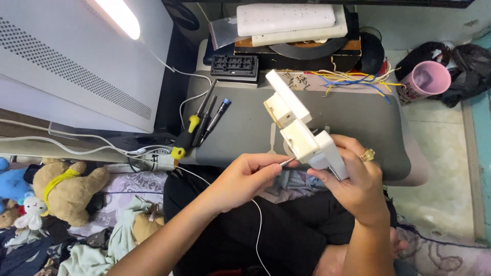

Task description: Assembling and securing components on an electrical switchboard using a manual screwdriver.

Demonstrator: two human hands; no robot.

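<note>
Across your lap lies the grey work mat (358, 128), the biggest thing in reach, with a white panel (76, 61) standing off to its left. Above the mat you hold up a long white switch plate (302, 128), tilted, its boxy modules facing you — your right hand (353, 179) is wrapped round its lower end, fingers closed on it. Your left hand (245, 176) is pinched shut on a thin metal screwdriver (286, 162), whose tip meets the plate's lower module. On the mat's left edge rest three spare screwdrivers (202, 125), side by side. At the far edge sit a black parts tray (234, 66), a tangle of yellow and blue wires (353, 79), and — off the mat's right corner — a pink cup (424, 79)
</note>
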